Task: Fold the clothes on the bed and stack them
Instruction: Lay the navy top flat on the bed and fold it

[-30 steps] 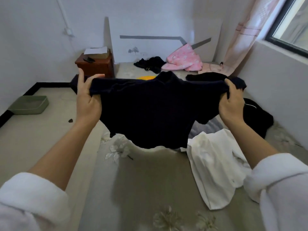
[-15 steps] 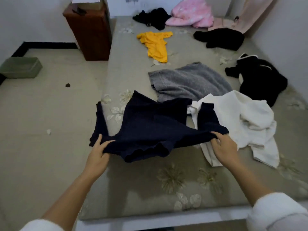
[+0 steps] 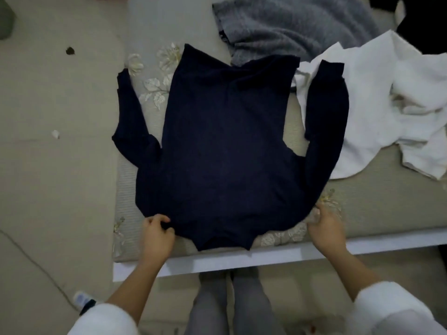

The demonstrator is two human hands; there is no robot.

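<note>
A navy sweater (image 3: 225,146) lies spread flat on the bed (image 3: 362,204), collar at the near edge and hem toward the far side. Both sleeves are stretched away from me; the left one hangs past the bed's left edge. My left hand (image 3: 157,235) pinches the sweater's near left shoulder. My right hand (image 3: 327,228) is blurred at the near right shoulder, fingers curled at the fabric's edge. The right sleeve lies over a crumpled white garment (image 3: 387,105).
A grey garment (image 3: 290,27) lies beyond the sweater's hem, and a black one (image 3: 423,25) at the top right. The white bed frame (image 3: 266,258) runs in front of my legs. On the floor at left lie a cable and a small device (image 3: 83,302).
The sweater went from held up in the air to lowered and laid flat on the bed. Both hands came down to the near edge with its shoulders. My view has tilted downward.
</note>
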